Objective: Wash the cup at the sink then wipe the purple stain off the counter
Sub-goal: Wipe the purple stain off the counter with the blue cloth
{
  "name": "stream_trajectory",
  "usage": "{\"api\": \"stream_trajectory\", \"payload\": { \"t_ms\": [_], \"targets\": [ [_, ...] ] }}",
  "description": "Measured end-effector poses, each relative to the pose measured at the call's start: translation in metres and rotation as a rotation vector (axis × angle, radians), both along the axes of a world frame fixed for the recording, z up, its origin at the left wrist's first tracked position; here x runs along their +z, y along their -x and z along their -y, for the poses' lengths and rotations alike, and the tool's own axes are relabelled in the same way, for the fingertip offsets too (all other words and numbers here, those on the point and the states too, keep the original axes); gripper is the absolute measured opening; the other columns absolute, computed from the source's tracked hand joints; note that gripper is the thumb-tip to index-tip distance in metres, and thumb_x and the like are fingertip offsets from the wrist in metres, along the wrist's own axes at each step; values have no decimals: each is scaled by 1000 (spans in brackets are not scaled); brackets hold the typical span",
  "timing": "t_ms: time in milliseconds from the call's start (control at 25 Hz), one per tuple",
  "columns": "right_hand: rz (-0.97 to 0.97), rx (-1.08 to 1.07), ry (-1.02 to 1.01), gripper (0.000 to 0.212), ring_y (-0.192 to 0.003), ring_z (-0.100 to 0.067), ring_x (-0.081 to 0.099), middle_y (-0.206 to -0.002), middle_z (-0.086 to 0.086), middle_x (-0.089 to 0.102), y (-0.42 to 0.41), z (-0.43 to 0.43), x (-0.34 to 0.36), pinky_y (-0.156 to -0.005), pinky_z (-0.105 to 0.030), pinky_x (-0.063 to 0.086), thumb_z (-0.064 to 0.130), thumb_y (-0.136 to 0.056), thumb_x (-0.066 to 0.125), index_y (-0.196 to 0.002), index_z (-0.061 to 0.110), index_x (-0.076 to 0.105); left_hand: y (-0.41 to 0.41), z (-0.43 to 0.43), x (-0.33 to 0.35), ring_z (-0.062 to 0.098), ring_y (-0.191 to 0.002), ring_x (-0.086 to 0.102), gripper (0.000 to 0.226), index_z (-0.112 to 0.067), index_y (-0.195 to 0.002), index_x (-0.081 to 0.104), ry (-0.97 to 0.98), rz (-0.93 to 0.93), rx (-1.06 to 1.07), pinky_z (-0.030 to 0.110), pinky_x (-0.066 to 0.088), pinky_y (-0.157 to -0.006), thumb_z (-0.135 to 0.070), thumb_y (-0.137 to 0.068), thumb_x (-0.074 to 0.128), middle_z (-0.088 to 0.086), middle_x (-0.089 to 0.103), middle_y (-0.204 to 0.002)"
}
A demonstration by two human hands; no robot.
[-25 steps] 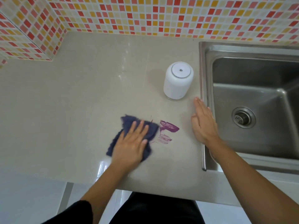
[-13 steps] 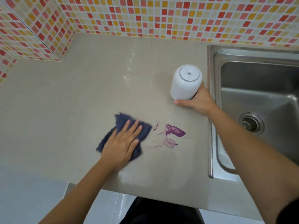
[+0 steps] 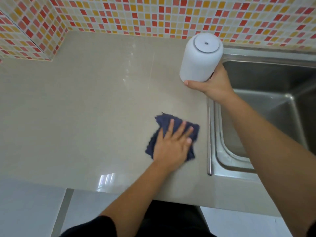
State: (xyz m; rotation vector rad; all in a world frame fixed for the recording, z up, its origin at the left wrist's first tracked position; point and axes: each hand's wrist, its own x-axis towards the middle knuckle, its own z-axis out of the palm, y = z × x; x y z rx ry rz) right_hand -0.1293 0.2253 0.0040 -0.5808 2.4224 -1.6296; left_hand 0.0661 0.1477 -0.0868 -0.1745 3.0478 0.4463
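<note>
- Head view: the left hand (image 3: 172, 146) lies flat on a dark blue cloth (image 3: 172, 124), with its fingers (image 3: 183, 130) spread open and pointing to the far right. It presses the cloth down on the beige desk (image 3: 85, 108) and does not grip it.
- The cloth is crumpled. It shows past the fingertips on the far side and on the right side of the hand, just left of the steel rim of the sink (image 3: 266, 106).
- No purple stain is visible on the desk; I cannot tell if some of it is hidden under the cloth.
- The right hand (image 3: 214, 86) holds the white cup (image 3: 201, 60) at its lower part. The thumb lies along the near side of the cup and the other fingers are hidden behind it, so the hand is closed around the cup.
- The cup is upside down, its flat base turned up toward the camera. It is at the far left corner of the sink, near the mosaic wall tiles (image 3: 153, 14), well apart from the cloth.
</note>
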Motion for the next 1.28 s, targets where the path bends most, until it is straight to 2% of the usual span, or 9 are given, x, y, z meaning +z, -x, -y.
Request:
{"api": "stream_trajectory", "payload": {
  "t_ms": [80,200,360,440,720,840,1000,1200,1280],
  "targets": [
    [-9,-42,-26,80,-99,10,54,-111,17,55,-2,-8,3,-79,-5,42,23,-58,89,-123,27,43,-41,-12,0,23,-141,29,48,-37,-139,39,54,27,-134,48,31,-108,-47,-97,19,-9,40,-148],
    [14,-79,-57,77,-100,0,53,-108,18,53,-5,-22,3,-74,-1,40,24,-59,88,-119,32,41,-68,37,1,19,-143,23,51,-41,-141,32,62,38,31,52,26,-107,-55,-92,25,-12,34,-151],
    [8,-108,-24,80,-95,7,52,-106,20,53,-8,-29,2,-71,2,40,23,-59,88,-124,28,42,35,59,3,19,-147,-3,50,-44,-146,11,19,83,262,57,5,-114,-50,-97,17,-13,8,-158],
    [1,-112,-11,79,-95,8,52,-106,21,53,-8,-27,1,-71,2,40,25,-58,88,-123,27,43,64,42,4,20,-147,-9,48,-45,-146,5,-27,144,219,55,2,-115,-47,-98,13,-13,2,-159],
    [11,-33,-28,89,-107,-4,52,-122,8,53,-5,-8,1,-74,-2,42,29,-58,87,-133,20,39,-82,28,2,24,-142,25,45,-50,-136,35,109,49,-220,66,27,-103,-52,-96,13,-13,37,-149],
    [1,-36,-43,89,-107,-5,52,-121,8,55,-2,-9,0,-75,-1,42,28,-58,88,-133,18,40,-10,52,5,21,-145,17,47,-51,-138,31,90,19,-60,70,18,-103,-58,-92,24,-16,28,-152],
    [-21,-88,-56,84,-103,0,53,-113,15,56,1,-12,3,-72,3,40,28,-58,87,-130,23,43,100,37,10,22,-145,-15,49,-54,-142,7,-5,234,-29,68,-5,-107,-54,-95,20,-20,-3,-157],
    [-19,-110,-57,85,-102,-2,52,-113,14,54,5,-13,13,-69,3,40,27,-59,87,-130,22,42,-21,29,1,22,-144,21,49,-39,-140,36,22,-20,-181,60,33,-105,-44,-92,29,-11,36,-150],
    [0,-103,-53,84,-101,-4,53,-114,12,55,5,-12,15,-66,4,40,26,-59,87,-130,23,42,-71,40,3,20,-142,25,50,-41,-139,37,105,-35,-147,64,36,-99,-49,-89,34,-12,40,-147]
  ]
}}
